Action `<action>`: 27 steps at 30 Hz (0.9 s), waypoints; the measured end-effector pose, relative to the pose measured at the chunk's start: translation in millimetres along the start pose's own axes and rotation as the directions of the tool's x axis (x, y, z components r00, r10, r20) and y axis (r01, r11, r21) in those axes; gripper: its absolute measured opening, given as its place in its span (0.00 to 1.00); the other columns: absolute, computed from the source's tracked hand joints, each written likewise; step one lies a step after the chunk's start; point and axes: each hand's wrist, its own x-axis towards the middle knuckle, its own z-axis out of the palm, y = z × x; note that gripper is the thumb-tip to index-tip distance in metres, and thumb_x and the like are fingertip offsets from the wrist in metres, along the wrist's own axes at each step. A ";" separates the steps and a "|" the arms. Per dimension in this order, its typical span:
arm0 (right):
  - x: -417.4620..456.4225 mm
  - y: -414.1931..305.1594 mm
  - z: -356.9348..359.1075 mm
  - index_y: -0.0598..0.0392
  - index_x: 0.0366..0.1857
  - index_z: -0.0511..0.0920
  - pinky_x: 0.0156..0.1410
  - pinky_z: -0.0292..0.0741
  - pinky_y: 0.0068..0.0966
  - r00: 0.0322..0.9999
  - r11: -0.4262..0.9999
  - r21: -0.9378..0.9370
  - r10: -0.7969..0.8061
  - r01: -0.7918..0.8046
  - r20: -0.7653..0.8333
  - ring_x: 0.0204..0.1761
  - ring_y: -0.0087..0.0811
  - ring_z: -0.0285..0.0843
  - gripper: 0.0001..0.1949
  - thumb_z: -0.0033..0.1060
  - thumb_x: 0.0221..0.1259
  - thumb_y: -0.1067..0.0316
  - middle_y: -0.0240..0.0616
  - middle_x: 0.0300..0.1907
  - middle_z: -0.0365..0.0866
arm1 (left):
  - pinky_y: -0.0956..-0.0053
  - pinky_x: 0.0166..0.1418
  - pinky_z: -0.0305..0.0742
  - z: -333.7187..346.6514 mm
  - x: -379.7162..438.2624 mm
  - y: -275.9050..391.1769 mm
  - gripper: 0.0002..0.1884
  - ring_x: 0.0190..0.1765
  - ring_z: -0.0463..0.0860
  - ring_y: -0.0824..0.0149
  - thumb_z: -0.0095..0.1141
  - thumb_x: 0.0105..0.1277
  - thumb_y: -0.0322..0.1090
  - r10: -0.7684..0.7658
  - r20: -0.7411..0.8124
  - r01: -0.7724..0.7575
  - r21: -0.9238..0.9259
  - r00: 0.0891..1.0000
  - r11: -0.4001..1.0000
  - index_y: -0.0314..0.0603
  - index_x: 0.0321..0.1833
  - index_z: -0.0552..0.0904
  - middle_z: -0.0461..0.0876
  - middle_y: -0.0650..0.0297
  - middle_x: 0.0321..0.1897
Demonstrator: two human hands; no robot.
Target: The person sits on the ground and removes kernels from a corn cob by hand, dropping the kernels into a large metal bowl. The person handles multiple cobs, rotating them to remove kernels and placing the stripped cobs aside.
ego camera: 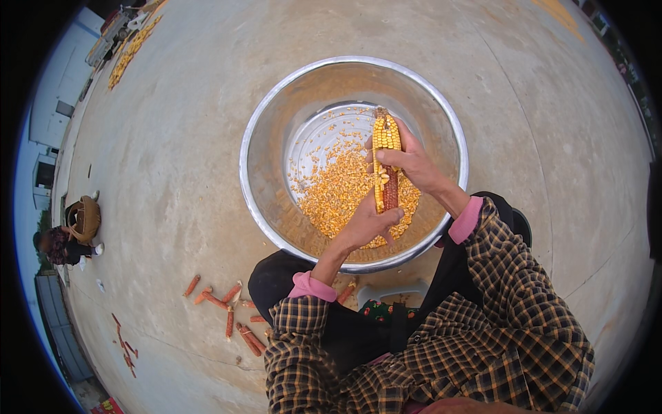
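A partly shelled ear of corn (386, 138) is held over a wide metal basin (274, 207). Yellow kernels cover its upper end and left side, while a strip of red cob is bare at the lower right. My right hand (416, 160) grips the upper part, its thumb lying across the kernels. Around the lower end my left hand (370, 220) is closed, thumb near the cob's tip. Some kernels stand loose by the bare strip. Below the hands, loose corn kernels (331, 191) lie heaped on the basin's floor, thinning toward the far side.
Bare red corn cobs (229, 321) litter the concrete ground at left, with more cobs (124, 346) farther off. A person (57, 246) sits by a wicker basket (85, 220) at far left. Yellow corn (132, 52) lies near a vehicle (108, 39). A stool (398, 291) shows between my legs.
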 end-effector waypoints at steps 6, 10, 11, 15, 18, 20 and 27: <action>5.3 1.7 0.5 0.62 0.69 0.60 0.52 0.77 0.22 0.995 0.992 -0.129 -0.007 -0.005 -0.095 0.45 0.24 0.79 0.37 0.70 0.58 0.62 0.37 0.46 0.78 | 0.74 0.24 0.84 2.6 3.1 -5.7 0.32 0.40 0.83 0.66 0.59 0.65 0.32 0.110 -0.149 -0.033 0.443 0.983 0.896 0.36 0.69 0.60 0.75 0.59 0.47; 4.1 4.1 -3.4 0.62 0.69 0.60 0.51 0.77 0.22 0.995 0.983 -0.180 0.028 -0.045 -0.098 0.43 0.24 0.78 0.38 0.71 0.58 0.62 0.37 0.48 0.77 | 0.74 0.25 0.84 3.1 0.3 -3.8 0.33 0.41 0.82 0.65 0.59 0.65 0.32 0.015 -0.075 0.001 0.202 0.997 0.979 0.36 0.71 0.58 0.74 0.59 0.48; 2.9 4.3 -3.3 0.62 0.69 0.60 0.51 0.77 0.22 0.997 0.987 -0.159 -0.014 0.002 -0.071 0.43 0.24 0.79 0.38 0.71 0.58 0.62 0.37 0.48 0.77 | 0.74 0.26 0.84 2.5 -0.5 -2.9 0.33 0.41 0.82 0.65 0.59 0.66 0.31 0.022 -0.050 -0.014 0.149 0.999 0.989 0.36 0.71 0.58 0.74 0.59 0.48; -1.4 0.6 0.2 0.62 0.70 0.59 0.51 0.77 0.23 0.999 0.996 -0.075 -0.042 0.043 0.003 0.45 0.26 0.80 0.38 0.71 0.58 0.63 0.37 0.47 0.77 | 0.74 0.29 0.86 1.7 -1.5 -1.7 0.34 0.43 0.81 0.66 0.58 0.67 0.31 0.008 0.033 -0.007 -0.027 0.999 1.000 0.37 0.72 0.57 0.73 0.61 0.47; -0.2 -5.4 -0.4 0.62 0.71 0.57 0.52 0.78 0.23 0.999 0.999 0.050 0.004 -0.006 0.043 0.47 0.27 0.81 0.39 0.71 0.57 0.64 0.37 0.47 0.78 | 0.72 0.30 0.88 0.7 -0.7 -1.5 0.34 0.44 0.80 0.66 0.58 0.67 0.30 -0.006 0.049 0.008 -0.026 0.999 1.000 0.39 0.73 0.57 0.72 0.61 0.48; 1.5 -7.7 -2.9 0.61 0.71 0.57 0.52 0.78 0.23 0.996 0.990 0.127 0.055 -0.063 0.065 0.47 0.27 0.81 0.40 0.72 0.57 0.65 0.37 0.47 0.78 | 0.72 0.30 0.88 0.5 -0.4 -1.8 0.34 0.45 0.81 0.65 0.58 0.68 0.30 -0.011 0.047 0.011 -0.010 0.999 1.000 0.39 0.73 0.57 0.72 0.60 0.49; 2.2 -0.7 -1.3 0.60 0.65 0.64 0.53 0.77 0.22 1.000 0.995 -0.101 0.020 -0.022 -0.024 0.45 0.23 0.79 0.36 0.75 0.55 0.61 0.34 0.45 0.78 | 0.75 0.29 0.86 5.8 2.0 -10.7 0.30 0.39 0.80 0.71 0.58 0.70 0.31 0.064 -0.023 -0.062 0.066 0.998 0.996 0.37 0.70 0.58 0.73 0.63 0.45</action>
